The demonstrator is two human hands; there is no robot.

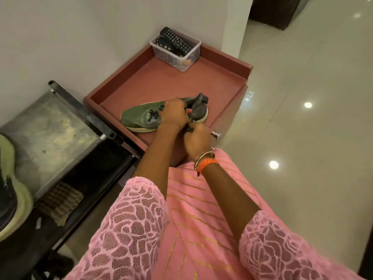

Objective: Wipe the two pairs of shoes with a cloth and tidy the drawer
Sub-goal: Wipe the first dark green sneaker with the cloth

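While my left hand curls over the laces and collar of the green shoe, holding it steady, my right hand sits just nearer to me at the heel end, its fingers closed on what looks like a dark cloth bunched up against the back of the shoe. That shoe lies on its sole in the front part of the open reddish drawer, long axis running across me: toe pointing to my left, heel to my right, close to the drawer's front edge and its metal knob. So the unwiped length stretches leftward from my fingers, and I judge the next wipe has to travel that way, from heel toward toe along the side, with the left hand as the anchor. My right hand is the nearer one to the heel and the cloth. A clear tub of remotes stands well apart in the far corner, and another shoe waits off to my left.
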